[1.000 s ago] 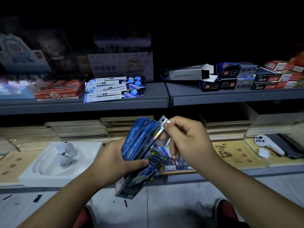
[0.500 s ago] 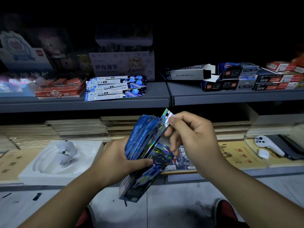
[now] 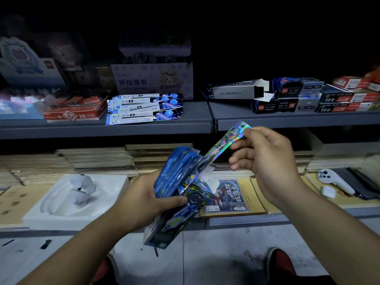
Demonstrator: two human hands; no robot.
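My left hand point(image 3: 144, 202) grips a stack of long blue holographic packets point(image 3: 176, 194) in front of the shelves, thumb across the front one. My right hand point(image 3: 265, 161) pinches the top end of one shiny packet point(image 3: 224, 147) and holds it tilted up and to the right, its lower end still among the stack. A pile of similar blue and white packets point(image 3: 144, 108) lies on the grey upper shelf point(image 3: 197, 124).
The upper shelf also carries a red 2B box point(image 3: 74, 113), a finger bandage box point(image 3: 152, 80), a gel ink refill box point(image 3: 236, 91) and small pen boxes point(image 3: 308, 97). Below lie notebooks, a white moulded tray point(image 3: 72, 198) and a white controller point(image 3: 335, 179).
My right hand has moved up and to the right, drawing one packet out of the stack. The left hand stays with the stack, slightly lowered.
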